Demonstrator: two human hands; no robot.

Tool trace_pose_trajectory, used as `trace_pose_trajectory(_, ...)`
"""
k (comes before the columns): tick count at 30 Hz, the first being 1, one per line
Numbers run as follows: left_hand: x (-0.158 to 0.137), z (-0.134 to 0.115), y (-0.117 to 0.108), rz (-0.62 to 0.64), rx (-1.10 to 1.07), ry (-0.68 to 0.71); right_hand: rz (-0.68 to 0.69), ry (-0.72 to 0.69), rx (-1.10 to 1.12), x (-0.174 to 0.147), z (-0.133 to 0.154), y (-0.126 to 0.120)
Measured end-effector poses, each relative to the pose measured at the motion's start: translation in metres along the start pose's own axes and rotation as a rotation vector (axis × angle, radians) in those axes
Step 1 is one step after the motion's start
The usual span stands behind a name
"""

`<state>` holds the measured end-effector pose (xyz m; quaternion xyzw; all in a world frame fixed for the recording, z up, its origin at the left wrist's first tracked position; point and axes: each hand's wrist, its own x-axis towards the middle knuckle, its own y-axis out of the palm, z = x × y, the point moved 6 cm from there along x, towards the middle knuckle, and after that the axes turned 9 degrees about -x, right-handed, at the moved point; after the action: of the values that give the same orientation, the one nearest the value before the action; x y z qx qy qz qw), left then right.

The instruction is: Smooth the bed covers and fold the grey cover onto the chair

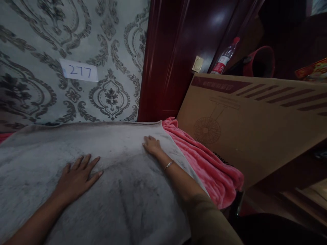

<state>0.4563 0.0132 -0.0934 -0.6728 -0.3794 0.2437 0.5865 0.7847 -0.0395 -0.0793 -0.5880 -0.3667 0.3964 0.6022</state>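
Observation:
A grey plush blanket lies spread flat across a surface in front of me. My left hand rests palm down on it at the left, fingers spread. My right hand lies flat farther away near the blanket's far right corner, with a thin bracelet on the wrist. A pink fleece blanket lies under the grey one and hangs out along the right edge. Neither hand holds anything.
A patterned wall with a paper label reading 277 stands behind. A dark red door frame is at centre back. A large cardboard box leans at the right, with a plastic bottle and a red object beyond it.

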Motion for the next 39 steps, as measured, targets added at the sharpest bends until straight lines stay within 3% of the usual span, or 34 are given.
trace_pose_trajectory(3,0.000,0.002,0.002,0.017,0.005,-0.024,0.035,-0.122,-0.012,0.000,0.008,0.010)
trace_pose_trajectory(8,0.001,0.003,0.004,0.008,0.038,-0.015,0.057,0.206,-0.042,0.002,-0.065,0.002)
trace_pose_trajectory(11,0.000,0.002,0.004,0.018,0.050,-0.026,0.060,0.291,-0.043,0.002,-0.077,-0.010)
trace_pose_trajectory(14,-0.001,0.001,0.003,0.043,0.053,-0.038,0.044,0.263,-0.043,-0.004,-0.045,-0.013)
trace_pose_trajectory(18,0.000,-0.001,0.002,0.059,0.031,-0.051,0.014,-0.081,0.007,-0.030,0.030,0.005)
trace_pose_trajectory(20,0.000,-0.002,0.002,0.068,0.016,-0.054,0.001,-0.166,-0.003,-0.048,0.051,0.017)
trace_pose_trajectory(23,-0.005,-0.006,0.001,0.077,-0.005,-0.052,-0.006,-0.157,-0.054,-0.065,0.058,0.028)
trace_pose_trajectory(28,-0.013,-0.007,-0.002,0.094,-0.098,-0.021,-0.011,-0.137,-0.106,-0.067,0.055,0.033)
trace_pose_trajectory(31,-0.010,0.020,-0.011,0.086,-0.100,-0.088,-0.032,-0.138,-0.117,-0.066,0.056,0.037)
trace_pose_trajectory(34,-0.016,0.073,-0.029,0.058,-0.074,-0.241,-0.042,-0.139,-0.131,-0.068,0.057,0.040)
trace_pose_trajectory(39,-0.062,0.162,-0.063,-0.003,-0.018,-0.501,-0.044,-0.125,-0.153,-0.070,0.058,0.040)
